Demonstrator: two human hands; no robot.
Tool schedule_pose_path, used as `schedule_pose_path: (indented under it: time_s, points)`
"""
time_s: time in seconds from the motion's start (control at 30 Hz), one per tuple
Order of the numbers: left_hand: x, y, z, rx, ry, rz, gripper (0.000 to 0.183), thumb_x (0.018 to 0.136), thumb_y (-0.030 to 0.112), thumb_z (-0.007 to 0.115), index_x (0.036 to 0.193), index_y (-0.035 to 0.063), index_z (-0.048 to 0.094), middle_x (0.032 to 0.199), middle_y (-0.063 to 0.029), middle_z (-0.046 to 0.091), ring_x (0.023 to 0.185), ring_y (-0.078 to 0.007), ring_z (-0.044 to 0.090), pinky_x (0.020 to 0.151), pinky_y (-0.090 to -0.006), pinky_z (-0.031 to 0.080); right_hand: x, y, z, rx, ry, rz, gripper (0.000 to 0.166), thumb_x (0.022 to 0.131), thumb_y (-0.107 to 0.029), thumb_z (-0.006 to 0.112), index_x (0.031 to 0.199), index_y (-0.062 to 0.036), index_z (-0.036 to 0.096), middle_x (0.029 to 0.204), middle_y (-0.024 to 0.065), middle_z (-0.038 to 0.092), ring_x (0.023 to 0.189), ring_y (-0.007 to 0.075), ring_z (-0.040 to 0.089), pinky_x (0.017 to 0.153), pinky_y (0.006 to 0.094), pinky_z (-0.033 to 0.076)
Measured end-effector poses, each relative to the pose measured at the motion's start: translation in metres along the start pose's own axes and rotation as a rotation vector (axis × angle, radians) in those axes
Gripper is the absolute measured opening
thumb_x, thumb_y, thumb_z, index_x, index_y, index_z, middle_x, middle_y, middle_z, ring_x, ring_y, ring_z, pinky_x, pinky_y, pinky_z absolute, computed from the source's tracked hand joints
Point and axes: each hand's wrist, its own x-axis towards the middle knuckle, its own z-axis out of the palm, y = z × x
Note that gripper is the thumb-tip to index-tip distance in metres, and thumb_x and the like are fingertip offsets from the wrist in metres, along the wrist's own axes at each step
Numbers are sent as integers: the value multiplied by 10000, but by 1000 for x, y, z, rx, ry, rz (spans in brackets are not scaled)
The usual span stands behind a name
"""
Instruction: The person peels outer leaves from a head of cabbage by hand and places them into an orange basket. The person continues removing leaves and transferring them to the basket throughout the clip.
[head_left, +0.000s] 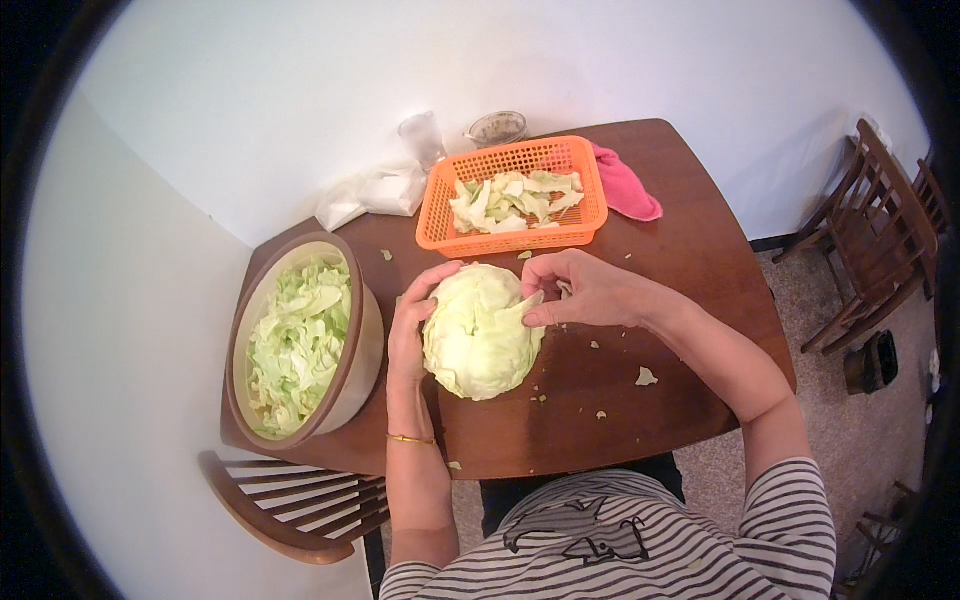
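A pale green head of cabbage (484, 337) rests on the dark wooden table (675, 225) before me. My left hand (414, 322) is curved around its left side, thumb on top. At the upper right of the cabbage, my right hand (574, 289) pinches the lifted edge of an outer leaf (532, 306), which still joins the head. Torn cabbage leaves (300, 337) fill a large round tub (367, 375) with a brown rim on the left. Behind the cabbage, an orange plastic basket (510, 244) holds several leaf pieces (517, 199).
Leaf scraps (646, 376) dot the tabletop. A pink cloth (626, 187) lies right of the basket. Along the wall stand a clear cup (424, 139), a glass bowl (499, 127) and white plastic packaging (386, 191). Wooden chairs (300, 510) sit near left and far right (874, 232).
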Motion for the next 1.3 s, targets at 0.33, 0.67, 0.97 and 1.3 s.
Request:
schedule_pose_path:
  time_s: [0.33,0.67,0.97,1.3]
  points:
    - [2,-3,-1,-26,34,-13,509,810,219,431,1224,-62,522,1201,-166,576,1084,-231,572,952,-322,440,1,3,12,-159,161,-253,180,815,-143,691,891,-52,555,764,-22,523,713,66,481,630,234,405]
    - [8,-18,-18,-161,201,-62,413,881,178,385,1225,-19,503,1196,-146,582,1095,-215,577,941,-333,473,6,-5,-7,453,342,9,167,926,-178,549,1022,-43,526,775,4,532,645,63,505,508,223,403]
    - [7,-16,-6,-67,220,-56,477,943,293,387,1291,-27,451,1257,-163,539,1136,-229,551,959,-347,459,26,39,27,19,402,-131,327,874,-301,667,1035,-28,588,834,19,582,752,51,520,547,222,412]
    - [3,-14,-1,-20,147,-4,532,909,343,506,1267,-47,458,1180,-161,571,1063,-208,582,912,-326,479,14,3,14,399,268,264,296,780,-163,759,951,-70,537,685,-22,537,578,58,468,475,200,322]
